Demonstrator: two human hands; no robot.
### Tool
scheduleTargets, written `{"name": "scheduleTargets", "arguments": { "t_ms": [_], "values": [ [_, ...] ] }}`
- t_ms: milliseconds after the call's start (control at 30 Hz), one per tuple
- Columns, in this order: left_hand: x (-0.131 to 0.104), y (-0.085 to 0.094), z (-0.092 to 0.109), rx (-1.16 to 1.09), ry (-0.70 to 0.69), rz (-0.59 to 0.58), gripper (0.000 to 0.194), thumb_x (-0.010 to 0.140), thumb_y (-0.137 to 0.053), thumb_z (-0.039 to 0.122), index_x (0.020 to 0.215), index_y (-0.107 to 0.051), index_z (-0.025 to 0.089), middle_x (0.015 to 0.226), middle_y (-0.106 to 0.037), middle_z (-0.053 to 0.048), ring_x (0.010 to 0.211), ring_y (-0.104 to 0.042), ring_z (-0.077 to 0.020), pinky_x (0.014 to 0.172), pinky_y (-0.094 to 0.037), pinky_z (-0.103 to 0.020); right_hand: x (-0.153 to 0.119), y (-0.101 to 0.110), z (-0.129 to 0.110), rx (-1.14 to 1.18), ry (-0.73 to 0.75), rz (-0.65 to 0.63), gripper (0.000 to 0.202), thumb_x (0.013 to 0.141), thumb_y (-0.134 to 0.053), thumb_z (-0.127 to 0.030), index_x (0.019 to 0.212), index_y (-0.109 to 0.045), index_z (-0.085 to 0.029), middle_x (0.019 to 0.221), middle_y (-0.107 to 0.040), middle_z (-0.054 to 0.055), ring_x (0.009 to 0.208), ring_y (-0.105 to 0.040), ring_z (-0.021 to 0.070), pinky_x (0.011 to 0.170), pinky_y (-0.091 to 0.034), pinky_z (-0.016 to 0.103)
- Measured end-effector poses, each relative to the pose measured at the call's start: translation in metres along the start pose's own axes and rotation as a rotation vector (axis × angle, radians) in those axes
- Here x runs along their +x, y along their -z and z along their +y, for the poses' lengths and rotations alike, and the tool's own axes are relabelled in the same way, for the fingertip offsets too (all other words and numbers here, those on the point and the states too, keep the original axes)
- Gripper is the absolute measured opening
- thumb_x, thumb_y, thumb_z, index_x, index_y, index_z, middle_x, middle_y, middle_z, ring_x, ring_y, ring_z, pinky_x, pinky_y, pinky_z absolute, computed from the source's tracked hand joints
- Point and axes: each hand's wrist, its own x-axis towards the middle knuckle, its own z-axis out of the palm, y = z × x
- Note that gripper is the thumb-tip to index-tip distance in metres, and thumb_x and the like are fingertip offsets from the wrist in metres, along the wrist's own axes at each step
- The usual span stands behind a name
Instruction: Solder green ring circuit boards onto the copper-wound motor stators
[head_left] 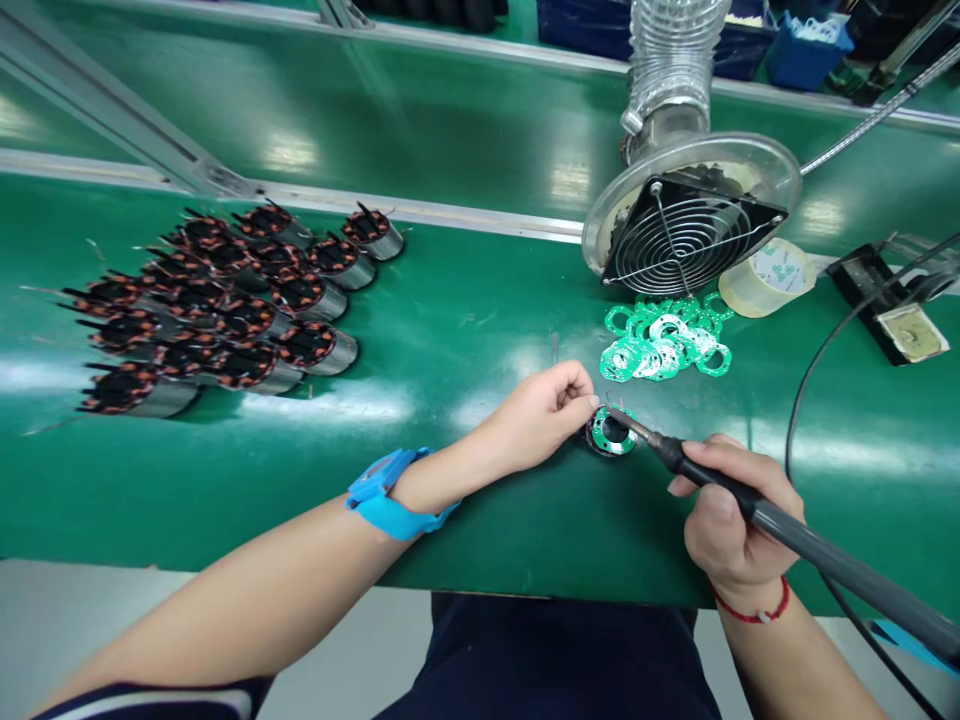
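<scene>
A motor stator topped with a green ring-shaped circuit board (602, 441) stands on the green bench in front of me. My left hand (551, 412) is closed in a pinch at the board's left edge; whatever is between thumb and finger is too small to make out. Fine wire ends stick up beside those fingertips. My right hand (739, 510) grips a soldering iron (757, 510) by its dark handle. The iron's tip reaches the upper part of the board, close to my left fingertips; whether it touches is unclear.
Behind the stator lies a pile of green ring boards (660, 345), under a fume extractor fan (682, 240). A tape roll (769, 278) and a soldering iron stand (889, 305) sit to the right. Several wound stators (247, 320) are grouped at left. The iron's cable (806, 385) crosses the right side.
</scene>
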Motion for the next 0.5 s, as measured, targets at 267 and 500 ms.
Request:
{"name": "scheduleTargets", "arguments": {
  "t_ms": [267, 500],
  "values": [
    [-0.0018, -0.0028, 0.0020, 0.065, -0.039, 0.039, 0.012, 0.086, -0.050, 0.023, 0.075, -0.046, 0.019, 0.062, -0.044, 0.006, 0.055, -0.038, -0.0089, 0.052, -0.031, -0.023, 0.0017, -0.0007, -0.0022, 0.039, 0.026, 0.003, 0.018, 0.091, -0.059, -0.031, 0.105, -0.068, -0.023, 0.071, -0.070, 0.001, 0.049, -0.060, 0.0156, 0.051, -0.051, 0.035],
    [-0.0056, -0.0038, 0.0086, 0.258, -0.121, 0.103, 0.014, 0.085, -0.049, 0.017, 0.072, -0.045, 0.019, 0.062, -0.043, 0.006, 0.057, -0.039, -0.0093, 0.055, -0.030, -0.023, 0.0042, -0.0067, -0.0015, 0.001, -0.029, 0.032, 0.043, 0.095, -0.054, -0.018, 0.137, -0.052, -0.027, 0.095, -0.077, 0.004, 0.076, -0.075, 0.0210, 0.065, -0.061, 0.038]
  ]
}}
